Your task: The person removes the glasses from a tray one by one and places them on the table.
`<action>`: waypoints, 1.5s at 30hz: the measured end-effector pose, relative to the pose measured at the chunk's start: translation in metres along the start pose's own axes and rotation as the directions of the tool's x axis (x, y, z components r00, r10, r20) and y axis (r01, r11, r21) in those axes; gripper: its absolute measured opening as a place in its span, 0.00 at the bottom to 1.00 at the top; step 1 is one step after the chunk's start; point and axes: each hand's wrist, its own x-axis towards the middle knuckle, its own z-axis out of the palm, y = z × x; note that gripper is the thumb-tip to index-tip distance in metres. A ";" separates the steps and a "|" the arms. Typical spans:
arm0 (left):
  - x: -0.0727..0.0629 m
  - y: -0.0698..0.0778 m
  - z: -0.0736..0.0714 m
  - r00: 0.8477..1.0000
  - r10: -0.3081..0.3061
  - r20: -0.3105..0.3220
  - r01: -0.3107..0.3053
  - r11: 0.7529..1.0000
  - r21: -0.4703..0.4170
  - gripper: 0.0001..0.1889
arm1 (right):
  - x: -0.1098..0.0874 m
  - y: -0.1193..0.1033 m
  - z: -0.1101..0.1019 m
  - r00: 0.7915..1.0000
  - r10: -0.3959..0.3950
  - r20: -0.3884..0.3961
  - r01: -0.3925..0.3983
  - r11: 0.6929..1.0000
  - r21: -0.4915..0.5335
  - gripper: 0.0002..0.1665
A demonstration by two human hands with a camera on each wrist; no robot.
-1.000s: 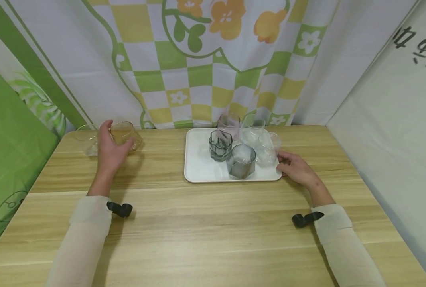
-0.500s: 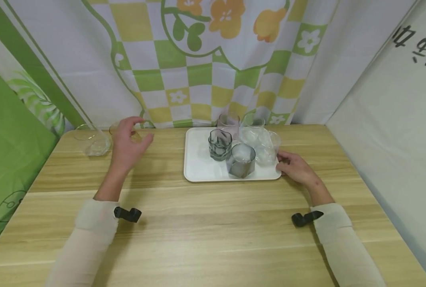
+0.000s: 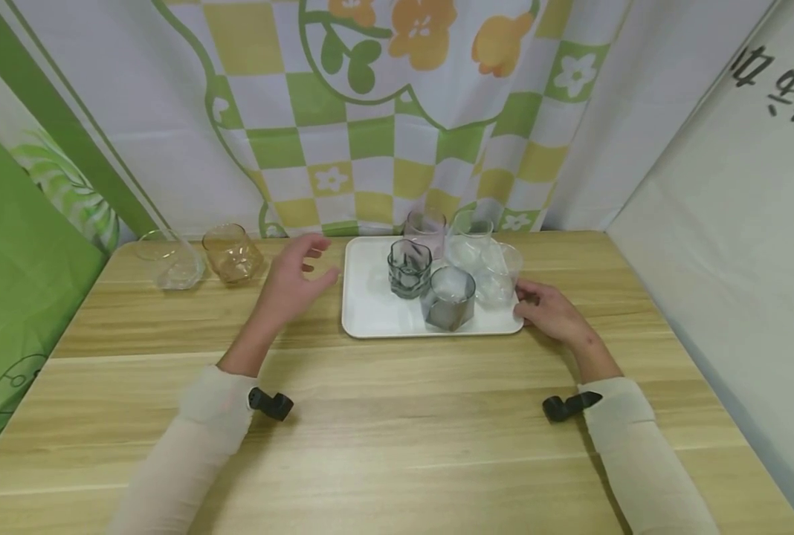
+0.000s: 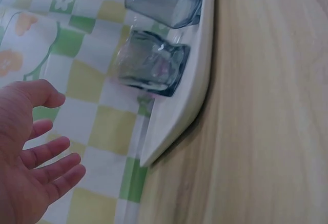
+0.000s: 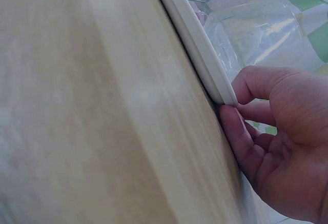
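Note:
My left hand (image 3: 293, 281) is just left of the white tray (image 3: 369, 310), fingers apart and holding nothing. In the left wrist view its fingers (image 4: 48, 157) are loosely bent, short of the tray's corner. My right hand (image 3: 554, 313) pinches the tray's near right corner, with the thumb over the rim (image 5: 225, 93) and a fingertip at its underside. Upright on the tray stand a dark green wavy glass (image 3: 410, 281), a grey faceted glass (image 3: 449, 303), a pinkish glass (image 3: 425, 232) and two clear glasses, one at the back (image 3: 470, 241) and one (image 3: 502, 279) near my right hand.
An amber glass (image 3: 233, 256) and a clear glass (image 3: 178, 269) stand at the table's back left. A checkered, flowered curtain (image 3: 370, 141) hangs behind the wooden table (image 3: 397, 431). White cloth (image 3: 725, 245) closes the right side, green cloth (image 3: 22, 297) the left.
My left hand has moved right, away from the amber and clear glasses, to beside the tray's left edge. My right hand and the tray have stayed in place.

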 end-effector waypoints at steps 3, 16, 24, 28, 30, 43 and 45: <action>0.002 0.002 0.011 0.999 -0.008 0.036 0.008 1.000 0.002 0.26 | 0.001 0.000 0.000 1.000 0.002 -0.005 -0.002 1.000 -0.008 0.40; 0.007 0.001 0.056 0.994 0.026 0.110 -0.022 0.999 -0.037 0.30 | 0.002 0.000 0.000 1.000 -0.028 -0.004 0.028 1.000 0.011 0.38; 0.011 -0.002 0.077 0.994 0.018 0.108 -0.011 0.998 -0.061 0.34 | 0.002 0.003 0.003 1.000 -0.013 -0.004 0.014 1.000 0.013 0.40; 0.015 0.000 0.085 0.994 -0.018 0.111 0.026 0.997 -0.066 0.35 | 0.001 0.003 0.002 1.000 -0.016 -0.006 0.016 1.000 0.019 0.40; 0.017 0.000 0.088 0.993 -0.030 0.113 0.037 0.997 -0.061 0.36 | 0.001 0.003 0.002 1.000 -0.017 -0.005 0.017 1.000 0.016 0.40; 0.030 -0.003 0.102 0.989 -0.056 0.138 0.058 0.998 -0.012 0.41 | 0.002 0.004 0.001 0.999 -0.032 -0.013 0.032 0.999 0.005 0.40; 0.031 -0.002 0.104 0.987 -0.062 0.147 0.063 0.998 -0.003 0.42 | 0.002 0.004 0.001 0.999 -0.034 -0.012 0.034 0.999 0.002 0.39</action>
